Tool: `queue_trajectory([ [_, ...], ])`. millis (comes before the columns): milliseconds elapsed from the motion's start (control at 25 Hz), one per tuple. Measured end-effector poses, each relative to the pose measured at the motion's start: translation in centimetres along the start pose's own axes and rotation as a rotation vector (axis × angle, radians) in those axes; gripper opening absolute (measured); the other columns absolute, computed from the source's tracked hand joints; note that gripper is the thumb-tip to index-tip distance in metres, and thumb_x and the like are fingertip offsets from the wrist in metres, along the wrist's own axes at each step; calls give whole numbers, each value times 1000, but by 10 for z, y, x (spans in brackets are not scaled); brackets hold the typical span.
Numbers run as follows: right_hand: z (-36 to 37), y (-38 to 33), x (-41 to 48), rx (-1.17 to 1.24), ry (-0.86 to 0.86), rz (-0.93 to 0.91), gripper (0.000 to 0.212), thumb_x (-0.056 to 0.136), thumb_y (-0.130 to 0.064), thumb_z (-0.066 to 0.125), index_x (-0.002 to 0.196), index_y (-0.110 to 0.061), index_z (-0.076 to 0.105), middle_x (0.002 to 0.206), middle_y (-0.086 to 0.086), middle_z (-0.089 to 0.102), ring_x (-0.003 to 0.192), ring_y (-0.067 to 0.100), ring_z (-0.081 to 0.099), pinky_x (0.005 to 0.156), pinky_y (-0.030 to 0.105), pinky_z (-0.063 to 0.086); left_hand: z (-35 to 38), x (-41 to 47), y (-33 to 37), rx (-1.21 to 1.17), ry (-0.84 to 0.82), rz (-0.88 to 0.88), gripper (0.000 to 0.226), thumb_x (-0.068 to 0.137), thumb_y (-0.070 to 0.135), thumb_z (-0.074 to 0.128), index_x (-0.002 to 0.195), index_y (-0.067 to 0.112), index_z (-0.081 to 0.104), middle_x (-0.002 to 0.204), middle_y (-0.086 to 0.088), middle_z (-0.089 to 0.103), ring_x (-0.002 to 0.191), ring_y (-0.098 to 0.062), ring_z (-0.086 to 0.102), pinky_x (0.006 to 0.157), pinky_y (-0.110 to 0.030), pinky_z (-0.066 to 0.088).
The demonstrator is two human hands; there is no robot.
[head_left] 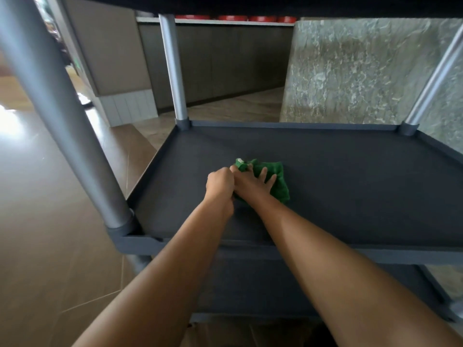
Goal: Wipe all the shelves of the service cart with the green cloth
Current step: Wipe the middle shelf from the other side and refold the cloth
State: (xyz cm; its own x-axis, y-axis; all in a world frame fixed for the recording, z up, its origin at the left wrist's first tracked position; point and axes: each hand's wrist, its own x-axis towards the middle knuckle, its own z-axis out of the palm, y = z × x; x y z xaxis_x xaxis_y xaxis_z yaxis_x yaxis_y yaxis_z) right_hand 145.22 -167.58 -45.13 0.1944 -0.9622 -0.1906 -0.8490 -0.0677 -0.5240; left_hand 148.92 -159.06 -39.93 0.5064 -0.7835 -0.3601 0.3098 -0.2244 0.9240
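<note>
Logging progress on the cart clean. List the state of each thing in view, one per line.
green cloth: bunched, lying on the middle shelf under the hands.
left hand: fingers curled, apparently gripping the cloth's near edge.
right hand: fingers spread, pressing the cloth down.
middle shelf: level, with the cloth on it.
lower shelf: partly hidden behind the arms.

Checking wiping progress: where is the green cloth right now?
Head view: the green cloth lies mid-shelf on the dark grey cart shelf, pressed under the right hand, left hand alongside.
</note>
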Motion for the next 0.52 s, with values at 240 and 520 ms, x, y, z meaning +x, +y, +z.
queue_trajectory([
  [240, 26, -53, -9, -23, -76, -83, 71, 82, -48, 11, 148, -27, 25, 159, -7, 7, 145, 28, -11, 107, 51, -23, -40, 3, 14, -159, 155, -36, 25, 85, 1, 36, 62, 11, 36, 62, -8, 33, 52, -21, 31, 53, -24, 29],
  [520, 41, -81, -15, 56, -148, -166, 67, 87, -47, 15, 148, -22, 29, 159, -6, 8, 146, 25, -11, 112, 50, -20, -68, -2, 21, -315, 183, -77, 16, 86, 2, 37, 80, 4, 52, 75, -10, 52, 61, -19, 49, 56, -23, 42],
])
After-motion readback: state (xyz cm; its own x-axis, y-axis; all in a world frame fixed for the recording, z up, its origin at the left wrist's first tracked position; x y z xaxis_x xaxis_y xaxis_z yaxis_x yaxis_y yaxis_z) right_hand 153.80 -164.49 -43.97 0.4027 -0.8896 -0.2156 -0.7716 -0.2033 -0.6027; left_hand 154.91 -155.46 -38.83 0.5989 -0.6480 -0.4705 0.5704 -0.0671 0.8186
